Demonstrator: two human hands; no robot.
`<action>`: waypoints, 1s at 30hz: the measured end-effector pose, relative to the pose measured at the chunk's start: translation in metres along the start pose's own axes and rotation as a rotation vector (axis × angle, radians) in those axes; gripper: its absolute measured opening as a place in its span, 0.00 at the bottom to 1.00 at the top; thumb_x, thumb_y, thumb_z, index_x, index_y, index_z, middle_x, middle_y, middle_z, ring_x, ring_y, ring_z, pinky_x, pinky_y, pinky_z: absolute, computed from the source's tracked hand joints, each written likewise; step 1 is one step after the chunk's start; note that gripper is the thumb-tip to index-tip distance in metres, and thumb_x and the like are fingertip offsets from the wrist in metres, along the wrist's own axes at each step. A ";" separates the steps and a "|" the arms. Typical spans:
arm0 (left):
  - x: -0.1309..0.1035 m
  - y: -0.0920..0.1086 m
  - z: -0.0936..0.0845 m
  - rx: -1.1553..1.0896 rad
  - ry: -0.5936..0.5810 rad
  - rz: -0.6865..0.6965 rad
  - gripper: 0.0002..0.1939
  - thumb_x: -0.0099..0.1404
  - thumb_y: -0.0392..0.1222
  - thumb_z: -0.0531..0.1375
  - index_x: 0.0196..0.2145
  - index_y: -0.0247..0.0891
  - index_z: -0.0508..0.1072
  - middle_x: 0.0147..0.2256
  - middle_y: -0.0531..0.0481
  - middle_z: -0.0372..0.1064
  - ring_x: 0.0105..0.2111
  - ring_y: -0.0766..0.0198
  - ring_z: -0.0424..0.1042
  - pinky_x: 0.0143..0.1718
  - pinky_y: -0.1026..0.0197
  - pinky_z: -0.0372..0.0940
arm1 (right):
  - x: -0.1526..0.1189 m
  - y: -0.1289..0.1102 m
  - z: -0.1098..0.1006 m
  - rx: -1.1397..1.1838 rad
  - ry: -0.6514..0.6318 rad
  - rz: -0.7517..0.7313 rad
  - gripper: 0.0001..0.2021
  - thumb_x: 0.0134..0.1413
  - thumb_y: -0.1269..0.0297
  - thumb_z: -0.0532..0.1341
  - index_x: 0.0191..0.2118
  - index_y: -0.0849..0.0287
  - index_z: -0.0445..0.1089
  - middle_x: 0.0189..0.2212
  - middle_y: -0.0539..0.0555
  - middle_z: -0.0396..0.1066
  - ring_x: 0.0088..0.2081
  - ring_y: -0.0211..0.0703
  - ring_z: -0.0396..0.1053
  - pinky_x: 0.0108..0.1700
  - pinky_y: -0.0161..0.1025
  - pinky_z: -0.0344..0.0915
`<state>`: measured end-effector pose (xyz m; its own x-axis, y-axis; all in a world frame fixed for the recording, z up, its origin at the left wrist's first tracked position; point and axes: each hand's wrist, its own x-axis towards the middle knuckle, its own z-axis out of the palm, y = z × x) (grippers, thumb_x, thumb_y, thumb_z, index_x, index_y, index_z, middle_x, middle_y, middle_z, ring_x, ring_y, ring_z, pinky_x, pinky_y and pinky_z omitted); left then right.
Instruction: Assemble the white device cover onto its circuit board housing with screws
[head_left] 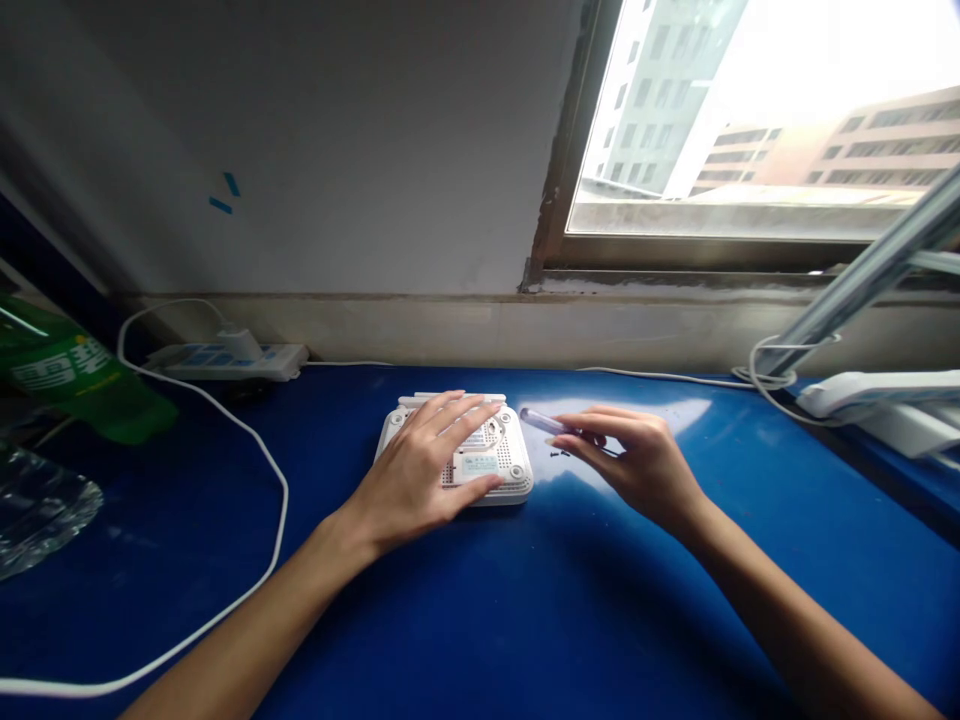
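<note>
A white vented device (511, 462) with labels and round corner feet lies on the blue tabletop (480, 610). My left hand (427, 460) rests flat over its left and middle part, fingers spread. Just right of the device, my right hand (630, 450) pinches a slim tool with a translucent purplish handle (541, 420); the handle's end points left towards the device, and a thin shaft shows near the palm. Several small dark screws (559, 455) lie on the table beneath that handle.
A power strip (281, 362) with a plugged-in adapter sits at the back left, its white cable (279, 520) looping across the table. Green (90, 375) and clear (45, 505) bottles lie at the left. A white device (892, 400) and metal pole (862, 280) stand right.
</note>
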<state>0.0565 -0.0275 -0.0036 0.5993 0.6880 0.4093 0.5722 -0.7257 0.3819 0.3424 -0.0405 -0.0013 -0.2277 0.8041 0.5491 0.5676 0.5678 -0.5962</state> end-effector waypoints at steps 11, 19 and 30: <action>-0.001 0.007 0.018 -0.067 0.150 0.229 0.11 0.74 0.36 0.61 0.52 0.39 0.77 0.43 0.47 0.80 0.52 0.53 0.71 0.56 0.47 0.69 | -0.011 -0.014 0.013 -0.129 -0.296 -0.327 0.19 0.72 0.72 0.57 0.63 0.51 0.70 0.40 0.58 0.76 0.38 0.46 0.70 0.37 0.42 0.71; 0.000 0.004 0.011 -0.090 0.104 0.176 0.14 0.72 0.31 0.62 0.54 0.39 0.76 0.47 0.48 0.78 0.53 0.54 0.68 0.56 0.51 0.69 | -0.010 -0.010 0.011 -0.059 -0.272 -0.259 0.14 0.71 0.70 0.59 0.57 0.53 0.75 0.38 0.56 0.77 0.36 0.44 0.74 0.36 0.41 0.70; 0.002 -0.004 -0.001 -0.036 0.103 0.012 0.14 0.74 0.35 0.59 0.56 0.40 0.75 0.49 0.45 0.70 0.54 0.55 0.68 0.58 0.51 0.68 | -0.003 0.001 -0.001 -0.241 -0.184 -0.294 0.09 0.71 0.70 0.59 0.53 0.56 0.72 0.39 0.57 0.77 0.41 0.48 0.71 0.41 0.45 0.70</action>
<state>0.0550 -0.0238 -0.0039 0.5442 0.6767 0.4959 0.5443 -0.7346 0.4051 0.3444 -0.0425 -0.0021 -0.5327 0.6442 0.5489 0.6212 0.7381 -0.2634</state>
